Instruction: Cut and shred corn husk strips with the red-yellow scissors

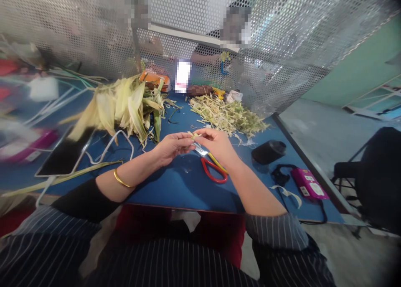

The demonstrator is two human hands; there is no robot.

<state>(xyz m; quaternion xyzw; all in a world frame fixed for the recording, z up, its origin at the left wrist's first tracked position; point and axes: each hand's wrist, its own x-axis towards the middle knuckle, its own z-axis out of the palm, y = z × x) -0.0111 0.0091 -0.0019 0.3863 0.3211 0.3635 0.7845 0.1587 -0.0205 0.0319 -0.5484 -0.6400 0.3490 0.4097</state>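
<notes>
Your left hand [171,148] had its fingertips pinched on a small piece of husk [195,135], and your right hand [217,144] met it from the other side, thumb and forefinger closed on the same piece. It was held above the middle of the blue table [188,186], in front of you. Just below your hands were the scissors [214,176], with one red and one yellow handle; the right hand partly covered them, and you could not tell whether it touched them. Beyond your left hand lay a pile of corn husks [120,105], pale yellow and green, with an orange packet [156,79] behind it. Beyond your right hand spread a heap of husk shreds [225,113]. A black spool [268,151] lay near your right forearm, with a magenta box [310,183] farther right. A white cable [131,147] curled by your left wrist, which wore a gold bangle [120,181].
</notes>
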